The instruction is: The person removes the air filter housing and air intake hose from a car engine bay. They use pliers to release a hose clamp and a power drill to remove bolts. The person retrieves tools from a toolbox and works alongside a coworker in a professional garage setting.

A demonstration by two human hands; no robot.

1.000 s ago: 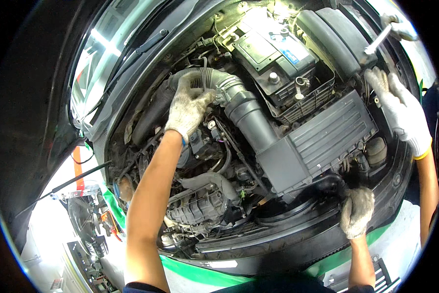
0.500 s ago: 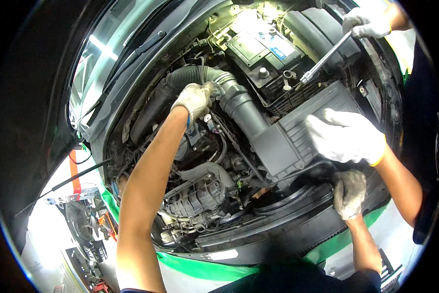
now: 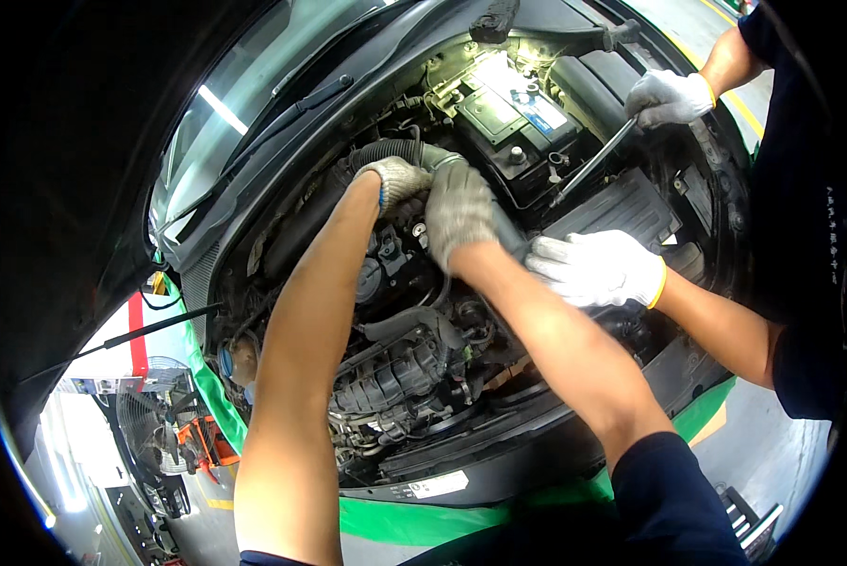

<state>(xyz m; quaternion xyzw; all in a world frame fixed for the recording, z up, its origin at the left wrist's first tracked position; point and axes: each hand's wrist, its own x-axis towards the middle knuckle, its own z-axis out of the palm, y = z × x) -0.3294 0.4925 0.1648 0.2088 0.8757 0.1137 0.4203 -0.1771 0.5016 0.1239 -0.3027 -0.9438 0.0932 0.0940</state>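
Both my hands wear greyish knitted work gloves and meet at the joint of a thick black air intake hose (image 3: 381, 151). My left hand (image 3: 402, 181) is closed on the hose just past its ribbed section. Right beside it, my right hand (image 3: 459, 212) wraps over the intake duct, its fingertips partly hidden. The duct leads to a black air filter box (image 3: 622, 203). A co-worker's white-gloved hand (image 3: 598, 269) lies over the box's near side. The co-worker's other gloved hand (image 3: 669, 97) holds a long metal wrench (image 3: 593, 160) slanting down toward the box's far edge.
A lit car battery (image 3: 513, 108) sits beyond the duct. The engine (image 3: 386, 373) lies below my forearms. Green covers (image 3: 423, 524) hang along the car's front edge. A prop rod (image 3: 150, 327) stands at left by the raised hood, and a fan (image 3: 159, 424) is on the floor.
My right hand has moved from the front edge up and left onto the intake duct. My left hand stays at the hose. The co-worker's near hand and the air filter box have shifted in view.
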